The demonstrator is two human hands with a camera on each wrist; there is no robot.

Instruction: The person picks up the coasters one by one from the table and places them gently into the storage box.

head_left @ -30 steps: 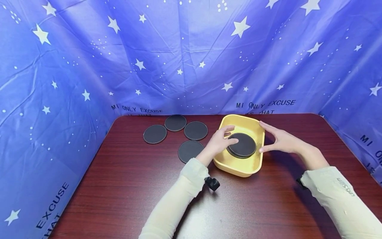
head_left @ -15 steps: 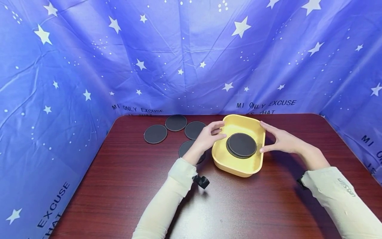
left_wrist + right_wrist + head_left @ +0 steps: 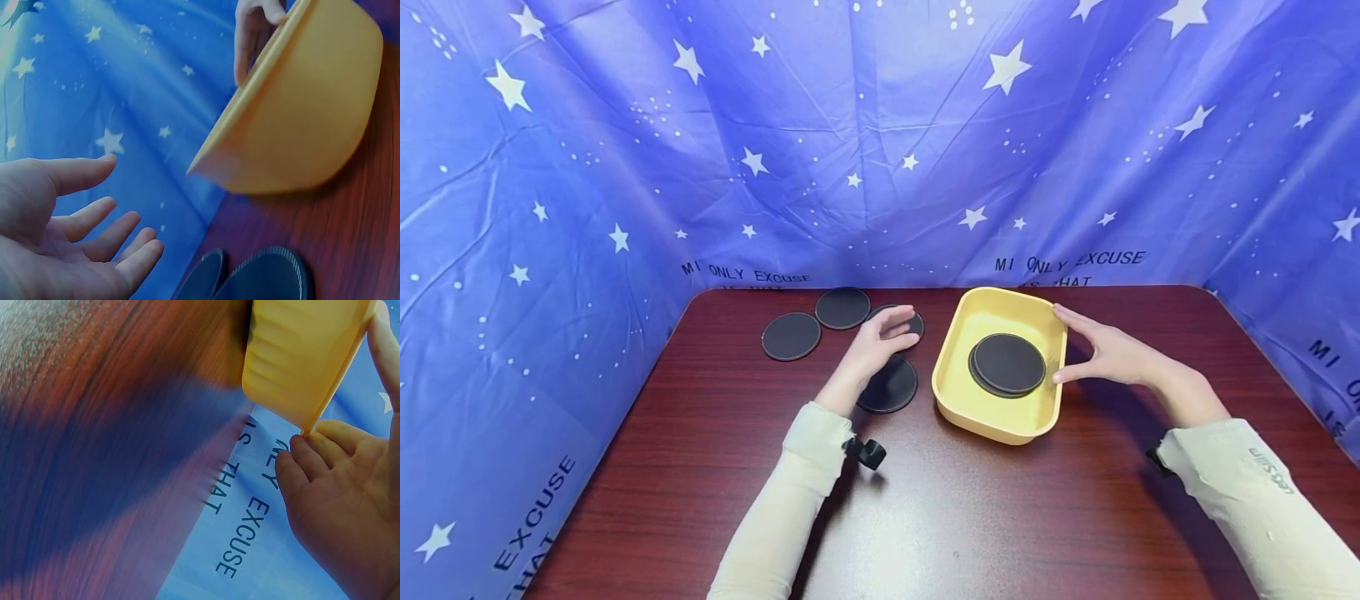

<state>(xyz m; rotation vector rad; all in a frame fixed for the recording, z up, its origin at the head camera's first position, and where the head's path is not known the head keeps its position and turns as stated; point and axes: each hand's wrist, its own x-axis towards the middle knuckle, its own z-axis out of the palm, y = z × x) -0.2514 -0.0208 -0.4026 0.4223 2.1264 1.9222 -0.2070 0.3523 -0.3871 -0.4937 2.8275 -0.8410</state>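
Note:
My left hand (image 3: pixel 872 350) hovers over the table with nothing in it, its fingers relaxed and parted from the thumb in the left wrist view. Under it a round black coaster (image 3: pixel 916 327) is partly covered, and another coaster (image 3: pixel 891 385) lies nearer, its left edge hidden by the wrist. A yellow plastic bin (image 3: pixel 992 429) holds a small stack of coasters (image 3: pixel 1009 364), slightly offset; how many is unclear. My right hand (image 3: pixel 1108 354) touches the bin's right rim with its thumb and extended fingertips.
Two more coasters, one at the far left (image 3: pixel 791 337) and one at the back (image 3: pixel 842 308), lie flat on the dark wood table (image 3: pixel 700 467). A blue star-patterned curtain (image 3: pixel 850 125) hangs around the table's back and sides.
My left hand has withdrawn from the coaster stack in the bin and moved left, over the coasters on the table. My right hand and the bin stay in place.

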